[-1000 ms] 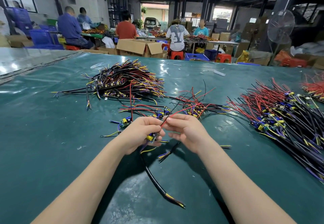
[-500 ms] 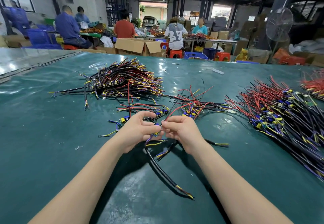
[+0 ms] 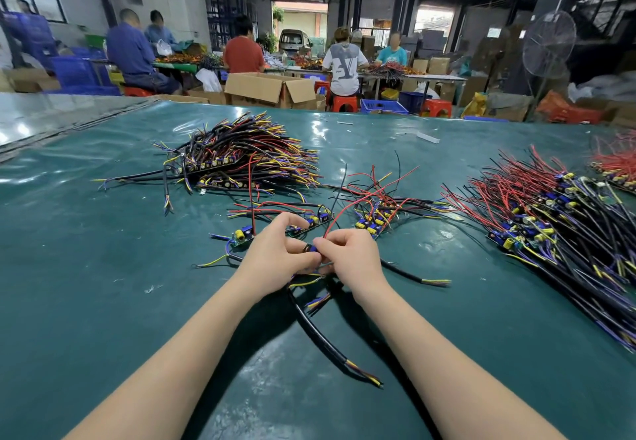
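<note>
**Wiring work tightens at the near edge of the green table [image 3: 86, 284]**

Left hand [image 3: 275, 257] and right hand [image 3: 354, 260] now meet fingertip to fingertip midway along the table's near edge, both pinching one small board [image 3: 310, 248]. A second ago a gap lay between them, with a red wire [image 3: 347, 207] drawn straight across it. That wire now rises from the pinch in a loose arc toward the far edge. The yellow part that showed at the left thumb then is hidden, and only a dark and blue sliver of the small board shows between the fingers. The black cable [image 3: 320, 333] running from the pinch trails toward the near edge, and its stripped tip of coloured cores has swung a little to the right. More of a second black cable [image 3: 413, 276] shows just right of the right hand than before. A loose board [image 3: 241, 235] with a yellow capacitor lies just left of the left hand, and a small heap [image 3: 375, 219] of wired boards lies just beyond the right. A large pile [image 3: 241, 161] sits toward the far edge, left of centre, and a long pile [image 3: 557, 226] runs along the right edge.
</note>
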The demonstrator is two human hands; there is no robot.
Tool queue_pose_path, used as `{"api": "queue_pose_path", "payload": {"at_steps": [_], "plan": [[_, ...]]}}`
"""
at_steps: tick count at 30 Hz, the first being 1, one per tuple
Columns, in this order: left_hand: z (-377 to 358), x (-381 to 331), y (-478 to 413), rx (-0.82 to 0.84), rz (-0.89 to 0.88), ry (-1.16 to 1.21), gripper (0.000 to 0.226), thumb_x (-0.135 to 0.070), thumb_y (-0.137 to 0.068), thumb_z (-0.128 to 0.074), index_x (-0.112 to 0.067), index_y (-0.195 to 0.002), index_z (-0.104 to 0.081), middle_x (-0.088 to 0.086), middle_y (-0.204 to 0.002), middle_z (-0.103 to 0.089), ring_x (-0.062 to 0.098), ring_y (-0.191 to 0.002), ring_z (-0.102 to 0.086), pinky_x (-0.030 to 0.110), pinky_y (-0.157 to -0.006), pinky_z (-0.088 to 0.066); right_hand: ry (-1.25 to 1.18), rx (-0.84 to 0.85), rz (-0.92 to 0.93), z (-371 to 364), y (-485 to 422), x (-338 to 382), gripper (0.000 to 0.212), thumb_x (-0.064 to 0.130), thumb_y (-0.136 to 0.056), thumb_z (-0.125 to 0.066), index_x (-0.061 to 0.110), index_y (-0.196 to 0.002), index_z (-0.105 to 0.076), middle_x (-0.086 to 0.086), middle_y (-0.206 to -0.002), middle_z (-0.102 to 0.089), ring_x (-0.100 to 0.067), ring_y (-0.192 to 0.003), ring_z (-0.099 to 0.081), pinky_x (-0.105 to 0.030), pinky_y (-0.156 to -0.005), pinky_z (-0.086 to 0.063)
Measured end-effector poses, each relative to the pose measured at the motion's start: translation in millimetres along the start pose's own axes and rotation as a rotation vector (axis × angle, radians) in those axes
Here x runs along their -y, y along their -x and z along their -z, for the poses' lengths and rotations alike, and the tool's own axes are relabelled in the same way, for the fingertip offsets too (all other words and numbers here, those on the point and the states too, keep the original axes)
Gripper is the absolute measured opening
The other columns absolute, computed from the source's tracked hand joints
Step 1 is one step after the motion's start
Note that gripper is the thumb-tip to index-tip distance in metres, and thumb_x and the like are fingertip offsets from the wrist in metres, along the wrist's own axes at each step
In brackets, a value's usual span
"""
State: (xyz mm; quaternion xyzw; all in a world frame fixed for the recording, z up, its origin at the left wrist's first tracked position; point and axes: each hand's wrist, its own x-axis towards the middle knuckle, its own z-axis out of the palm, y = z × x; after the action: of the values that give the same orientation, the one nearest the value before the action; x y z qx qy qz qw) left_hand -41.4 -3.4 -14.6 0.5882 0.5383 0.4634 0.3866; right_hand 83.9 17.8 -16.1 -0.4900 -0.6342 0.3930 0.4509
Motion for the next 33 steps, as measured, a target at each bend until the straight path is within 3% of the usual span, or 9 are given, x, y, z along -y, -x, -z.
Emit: {"api": "queue_pose_path", "payload": {"at_steps": [4,8,10,12,14,17,23,29,33], "plan": [[2,2,-2,0.039,0.0,0.021,0.041,0.007,-0.075,-0.067,-0.022,-0.095,-0.047,0.001,-0.061,-0.069,0.022,-0.065,-0.064,0.046,-0.087,-0.053,0.034,-0.021,0.04,0,-2,0,0.024,0.003,-0.079,-0.058,-0.021,-0.073,-0.057,-0.025,-0.06,-0.044,-0.023,-0.059,-0.043,-0.047,-0.061,-0.051],[4,2,-3,0.07,0.013,0.057,0.039,0.007,-0.076,-0.066,-0.021,-0.094,-0.047,0.002,-0.063,-0.071,0.016,-0.058,-0.064,0.036,-0.079,-0.055,0.016,-0.06,0.043,0,-2,1,0.023,0.004,-0.078,-0.061,-0.013,-0.063,-0.059,-0.025,-0.059,-0.051,-0.022,-0.06,-0.043,-0.054,-0.068,-0.05],[5,3,-2,0.094,0.018,0.069,0.038,0.007,-0.077,-0.065,-0.02,-0.094,-0.046,0.003,-0.063,-0.071,0.016,-0.055,-0.063,0.03,-0.071,-0.054,0.004,-0.062,0.024,2,-3,1,0.029,0.005,-0.079,-0.062,0.002,-0.051,-0.059,-0.014,-0.053,-0.055,-0.023,-0.059,-0.049,-0.05,-0.067,-0.052],[7,3,-2,0.114,0.017,0.082,0.035,0.008,-0.077,-0.064,-0.018,-0.094,-0.046,0.005,-0.064,-0.071,0.018,-0.057,-0.063,0.027,-0.069,-0.053,-0.042,-0.068,0.005,4,-3,0,0.035,0.004,-0.081,-0.062,0.013,-0.047,-0.057,-0.004,-0.049,-0.055,-0.023,-0.056,-0.051,-0.037,-0.055,-0.053],[8,3,-3,0.139,0.018,0.093,0.034,0.008,-0.078,-0.064,-0.016,-0.095,-0.047,0.008,-0.068,-0.072,0.023,-0.063,-0.064,0.031,-0.072,-0.055,-0.129,-0.101,-0.029,8,-5,-2,0.036,0.001,-0.082,-0.061,0.013,-0.049,-0.055,-0.003,-0.049,-0.052,-0.02,-0.052,-0.05,-0.024,-0.044,-0.046],[7,3,-1,0.197,0.013,0.081,0.033,0.006,-0.078,-0.064,-0.017,-0.095,-0.047,0.006,-0.068,-0.072,0.021,-0.061,-0.064,0.028,-0.068,-0.054,-0.275,-0.19,-0.11,18,-11,-6,0.033,-0.001,-0.083,-0.06,0.01,-0.053,-0.054,-0.004,-0.053,-0.05,-0.013,-0.05,-0.05,-0.019,-0.04,-0.046],[5,-1,1,0.252,0.035,0.129,0.032,0.007,-0.08,-0.064,-0.016,-0.096,-0.05,0.009,-0.073,-0.073,0.024,-0.071,-0.067,0.028,-0.065,-0.055,-0.44,-0.313,-0.119,34,-18,-10,0.033,-0.004,-0.085,-0.057,0.008,-0.055,-0.053,-0.004,-0.051,-0.048,-0.001,-0.034,-0.045,-0.015,-0.037,-0.044],[9,-7,4,0.335,0.106,0.2,0.028,0.011,-0.082,-0.059,-0.011,-0.098,-0.053,0.011,-0.072,-0.071,0.016,-0.067,-0.069,0.022,-0.059,-0.054,-0.608,-0.329,-0.145,37,-19,-8,0.029,-0.002,-0.087,-0.057,0.007,-0.059,-0.054,0.006,-0.037,-0.049,-0.002,-0.034,-0.047,-0.016,-0.038,-0.046],[11,-10,5,0.333,0.136,0.111,0.021,0.011,-0.08,-0.058,-0.01,-0.079,-0.063,0.006,-0.066,-0.07,0.012,-0.057,-0.064,0.02,-0.057,-0.054,-0.707,-0.339,-0.165,41,-20,-8,0.026,-0.003,-0.088,-0.055,0.006,-0.063,-0.053,0.005,-0.035,-0.05,-0.003,-0.032,-0.048,-0.016,-0.038,-0.047]]}}
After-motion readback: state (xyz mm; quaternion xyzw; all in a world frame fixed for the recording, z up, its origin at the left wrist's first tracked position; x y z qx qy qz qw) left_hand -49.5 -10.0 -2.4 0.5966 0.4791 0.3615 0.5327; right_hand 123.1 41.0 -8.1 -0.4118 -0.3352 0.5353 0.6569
